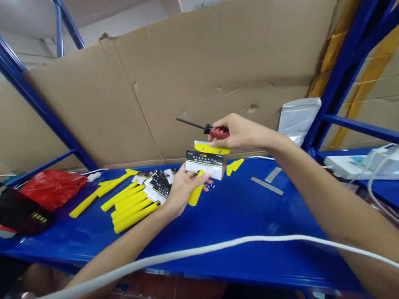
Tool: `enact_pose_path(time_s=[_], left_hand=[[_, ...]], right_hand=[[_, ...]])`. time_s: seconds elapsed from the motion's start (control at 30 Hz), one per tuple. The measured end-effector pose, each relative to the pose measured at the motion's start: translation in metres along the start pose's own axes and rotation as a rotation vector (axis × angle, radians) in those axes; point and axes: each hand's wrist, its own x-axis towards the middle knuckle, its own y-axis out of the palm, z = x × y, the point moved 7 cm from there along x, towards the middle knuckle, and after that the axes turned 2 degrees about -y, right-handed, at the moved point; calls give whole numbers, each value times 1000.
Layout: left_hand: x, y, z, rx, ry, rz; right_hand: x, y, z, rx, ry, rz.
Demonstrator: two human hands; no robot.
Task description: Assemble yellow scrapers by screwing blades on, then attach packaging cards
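My right hand [230,131] is closed around a screwdriver [219,132] with a red and black handle, its shaft pointing left. Its thumb and fingers also touch a yellow scraper head [208,149] with a pale edge strip. Just below, my left hand [185,187] grips a yellow scraper handle [196,193] together with a black-and-white packaging card [204,165]. The card stands upright under the scraper head; whether head and handle are joined is hidden behind it. Small screws [213,186] lie on the table beside my left fingers.
Several yellow scraper handles [130,206] with cards lie left on the blue table [225,225]. Yellow pieces [235,166] and metal blades [266,186] lie right. A red plastic bag [55,187] is far left. A white cable [193,254] crosses the foreground; cardboard [215,75] stands behind.
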Motion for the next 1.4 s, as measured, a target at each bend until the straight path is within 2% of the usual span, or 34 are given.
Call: enact_pose_path(time_s=[0.27,0.47,0.63,0.7,0.87,0.93,1.03,1.23,1.4], left_hand=[[1,-10,7,99,-46,-87],[-1,-6,5,132,-75,-44],[-3,-1,5,61,-71,-1],[-3,2,8,-25,-125,38],[-4,13,15,-342,-387,240],[-6,12,15,-462,-438,290],[-9,11,19,-591,-495,363],[-18,11,26,-670,-540,433],[-27,15,36,-637,-570,558]], right_hand=[[-5,7,-3,-46,38,106],[-4,11,-4,-57,5,147],[-6,13,5,-58,-26,169],[-7,12,11,-17,-50,162],[-9,4,14,131,-27,77],[-9,3,15,147,-31,61],[-10,8,18,154,-51,105],[-8,24,23,147,-94,252],[-2,36,23,54,-117,286]])
